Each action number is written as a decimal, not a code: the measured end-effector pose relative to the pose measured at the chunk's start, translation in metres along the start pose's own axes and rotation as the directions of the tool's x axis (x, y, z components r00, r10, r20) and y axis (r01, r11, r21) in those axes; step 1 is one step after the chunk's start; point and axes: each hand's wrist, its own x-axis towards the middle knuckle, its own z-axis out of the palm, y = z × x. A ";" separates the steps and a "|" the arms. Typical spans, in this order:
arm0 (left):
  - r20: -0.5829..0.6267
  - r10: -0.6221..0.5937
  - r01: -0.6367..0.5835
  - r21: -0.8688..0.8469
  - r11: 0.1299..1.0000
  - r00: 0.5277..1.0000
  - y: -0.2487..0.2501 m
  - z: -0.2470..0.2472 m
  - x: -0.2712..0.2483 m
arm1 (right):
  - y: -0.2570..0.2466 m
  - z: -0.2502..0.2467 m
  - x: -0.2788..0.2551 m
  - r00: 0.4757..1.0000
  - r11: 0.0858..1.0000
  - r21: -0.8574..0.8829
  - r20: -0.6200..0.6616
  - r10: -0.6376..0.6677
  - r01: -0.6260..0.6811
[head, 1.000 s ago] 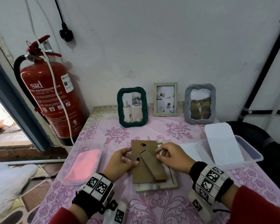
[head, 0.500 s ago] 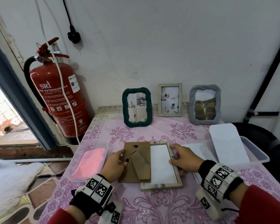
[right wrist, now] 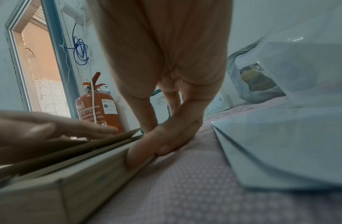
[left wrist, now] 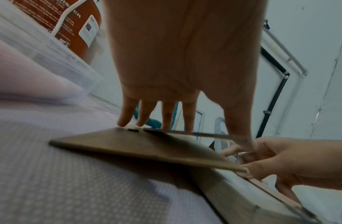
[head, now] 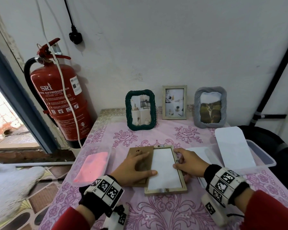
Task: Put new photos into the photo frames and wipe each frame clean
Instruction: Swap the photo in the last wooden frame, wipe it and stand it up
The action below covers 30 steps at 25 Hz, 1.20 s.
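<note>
A light wooden frame (head: 165, 190) lies face down on the pink tablecloth, showing the white back of a photo (head: 165, 170). Its brown backing board (head: 145, 148) is off to the left and leans on the frame's left rim. My left hand (head: 133, 168) lies on the board with straight fingers (left wrist: 126, 116), thumb reaching over the photo. My right hand (head: 188, 163) grips the frame's right edge, its fingers (right wrist: 166, 144) curled against the side of the frame (right wrist: 80, 174). The left wrist view shows the board (left wrist: 147, 144) tilted, with the right hand (left wrist: 291, 159) behind it.
Against the wall stand a green rope frame (head: 140, 110), a pale wooden frame (head: 174, 102) and a grey frame (head: 210, 107). A clear tub (head: 106, 148) with a pink cloth (head: 93, 166) sits left. A clear tub (head: 264, 158) holding a white envelope (head: 234, 146) sits right. A fire extinguisher (head: 61, 100) stands left of the table.
The left hand slid the backing board off the frame to the left, uncovering the white photo back. The right hand moved from the board to the frame's right edge.
</note>
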 end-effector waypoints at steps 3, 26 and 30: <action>0.061 -0.053 0.046 0.100 0.994 0.997 -0.004 0.002 0.000 | 0.000 0.000 -0.001 1.000 1.000 -0.005 -0.002 -0.001 0.001; -0.052 -0.179 0.186 0.295 0.937 0.983 -0.025 0.002 -0.001 | 0.001 -0.001 0.000 1.000 0.999 0.028 0.018 0.021 -0.021; -0.028 -0.131 0.134 0.200 0.971 0.991 -0.011 -0.004 0.005 | 0.001 -0.002 -0.001 1.000 1.000 0.022 0.020 0.010 -0.010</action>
